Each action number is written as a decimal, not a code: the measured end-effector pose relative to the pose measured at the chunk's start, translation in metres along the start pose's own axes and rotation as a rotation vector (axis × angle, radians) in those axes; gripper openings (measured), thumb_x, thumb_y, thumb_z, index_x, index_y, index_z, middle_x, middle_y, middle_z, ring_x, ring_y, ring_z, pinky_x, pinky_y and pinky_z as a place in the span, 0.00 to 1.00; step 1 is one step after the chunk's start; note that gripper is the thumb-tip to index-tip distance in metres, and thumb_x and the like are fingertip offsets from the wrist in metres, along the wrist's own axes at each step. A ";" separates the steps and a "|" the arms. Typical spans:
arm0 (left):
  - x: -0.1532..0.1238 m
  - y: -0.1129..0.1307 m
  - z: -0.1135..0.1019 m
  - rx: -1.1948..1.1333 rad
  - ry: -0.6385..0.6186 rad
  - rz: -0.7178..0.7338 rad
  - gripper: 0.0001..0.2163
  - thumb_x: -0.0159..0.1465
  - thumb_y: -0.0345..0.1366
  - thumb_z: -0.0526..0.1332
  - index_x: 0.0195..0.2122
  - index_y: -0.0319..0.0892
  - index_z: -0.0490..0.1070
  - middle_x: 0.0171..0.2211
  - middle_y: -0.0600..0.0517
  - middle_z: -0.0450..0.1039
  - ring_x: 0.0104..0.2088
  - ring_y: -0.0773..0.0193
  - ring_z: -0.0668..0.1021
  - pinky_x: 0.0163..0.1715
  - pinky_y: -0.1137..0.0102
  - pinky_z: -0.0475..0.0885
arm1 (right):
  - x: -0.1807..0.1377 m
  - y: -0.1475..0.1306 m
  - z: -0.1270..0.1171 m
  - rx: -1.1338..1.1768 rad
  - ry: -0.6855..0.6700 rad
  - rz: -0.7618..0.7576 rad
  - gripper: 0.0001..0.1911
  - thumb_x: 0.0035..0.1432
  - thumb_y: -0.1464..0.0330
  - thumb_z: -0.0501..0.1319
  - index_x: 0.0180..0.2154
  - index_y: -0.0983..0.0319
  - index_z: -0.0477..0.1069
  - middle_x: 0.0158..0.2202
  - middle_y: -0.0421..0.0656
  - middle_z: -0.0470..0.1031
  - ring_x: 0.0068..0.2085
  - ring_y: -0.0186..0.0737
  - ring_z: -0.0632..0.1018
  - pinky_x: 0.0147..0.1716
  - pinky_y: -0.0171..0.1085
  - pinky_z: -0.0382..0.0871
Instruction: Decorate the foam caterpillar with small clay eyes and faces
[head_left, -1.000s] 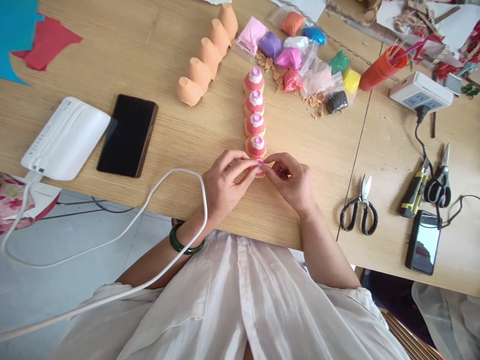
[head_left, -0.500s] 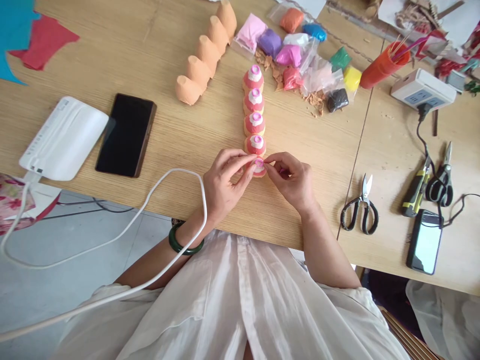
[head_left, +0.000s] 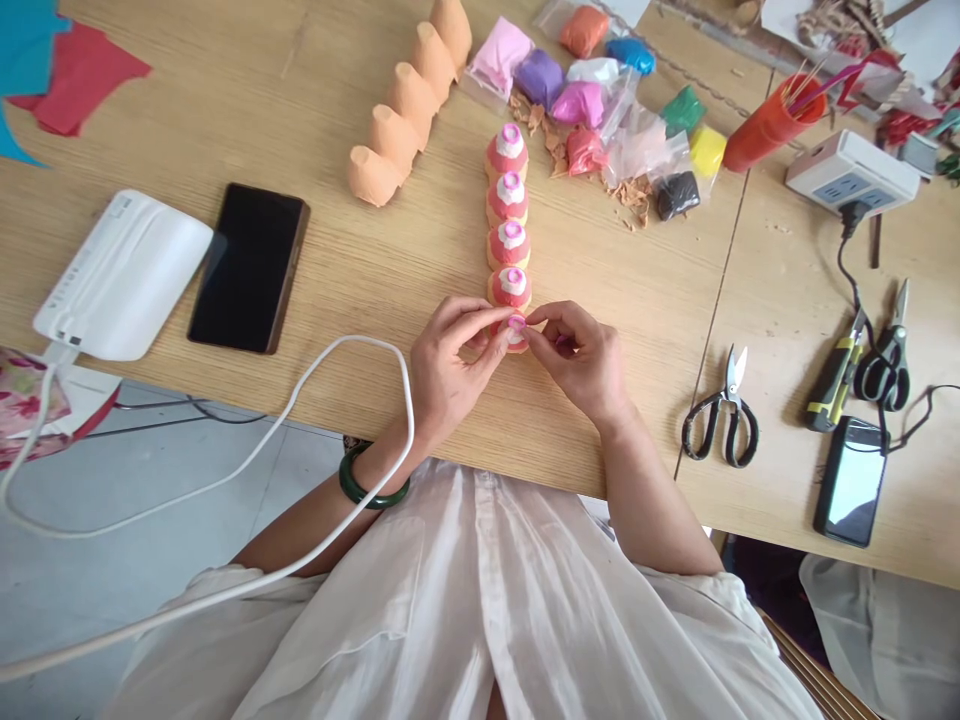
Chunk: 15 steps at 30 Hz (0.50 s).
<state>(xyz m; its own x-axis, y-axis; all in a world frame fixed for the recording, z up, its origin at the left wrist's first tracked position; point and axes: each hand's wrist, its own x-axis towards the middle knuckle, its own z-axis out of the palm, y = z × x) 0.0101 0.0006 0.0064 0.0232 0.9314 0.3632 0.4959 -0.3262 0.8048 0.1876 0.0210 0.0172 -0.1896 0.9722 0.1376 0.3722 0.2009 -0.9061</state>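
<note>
— What sits nearest you?
— The green bangle point(head_left: 350, 483) on your left wrist. Past it, your left hand point(head_left: 454, 365) and right hand point(head_left: 581, 360) face each other, fingertips meeting at either side of the nearest pink-and-white piece point(head_left: 517, 338), close to the front edge of the table point(head_left: 360, 300).
— Are you gripping it?
— I can't fairly tell whether your fingers clamp its pink ring point(head_left: 516, 322) or only touch it; the tips hide too much.
— And beyond your hands?
— Four matching pieces point(head_left: 508, 200) run away from you in a line, each topped with a ring. Farther off, right, lie bags of coloured lumps point(head_left: 579, 103); left, a slanting row of peach-coloured cups point(head_left: 413, 97).
</note>
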 end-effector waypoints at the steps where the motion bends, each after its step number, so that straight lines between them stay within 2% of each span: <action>1: 0.000 0.000 0.001 -0.004 0.000 -0.011 0.08 0.72 0.36 0.67 0.50 0.45 0.82 0.45 0.50 0.79 0.44 0.67 0.81 0.43 0.73 0.79 | 0.000 0.000 0.000 0.001 -0.002 0.005 0.22 0.66 0.48 0.65 0.37 0.61 0.75 0.22 0.33 0.65 0.22 0.28 0.61 0.25 0.34 0.58; 7: -0.003 -0.003 0.008 -0.026 0.033 -0.034 0.07 0.71 0.36 0.67 0.49 0.44 0.81 0.44 0.50 0.79 0.42 0.68 0.81 0.39 0.75 0.80 | 0.000 0.001 0.002 0.021 -0.014 0.041 0.23 0.65 0.46 0.65 0.37 0.60 0.74 0.22 0.33 0.64 0.23 0.29 0.62 0.25 0.34 0.58; 12: -0.007 -0.004 0.006 -0.109 0.014 -0.049 0.10 0.73 0.35 0.65 0.53 0.43 0.80 0.48 0.48 0.77 0.46 0.67 0.81 0.39 0.77 0.81 | 0.000 0.002 0.002 0.079 -0.030 0.049 0.20 0.65 0.50 0.68 0.38 0.60 0.73 0.22 0.32 0.63 0.23 0.29 0.60 0.25 0.35 0.57; 15: -0.008 -0.005 0.004 -0.110 -0.007 -0.037 0.12 0.73 0.36 0.65 0.55 0.44 0.79 0.49 0.48 0.77 0.46 0.67 0.82 0.39 0.77 0.81 | 0.001 0.003 -0.002 0.077 0.005 0.057 0.16 0.66 0.54 0.67 0.39 0.60 0.73 0.23 0.33 0.63 0.23 0.30 0.61 0.25 0.35 0.58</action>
<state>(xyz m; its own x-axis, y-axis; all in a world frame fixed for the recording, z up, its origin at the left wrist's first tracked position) 0.0107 -0.0048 -0.0026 0.0129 0.9442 0.3292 0.3980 -0.3069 0.8645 0.1900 0.0229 0.0156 -0.1656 0.9824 0.0864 0.3114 0.1352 -0.9406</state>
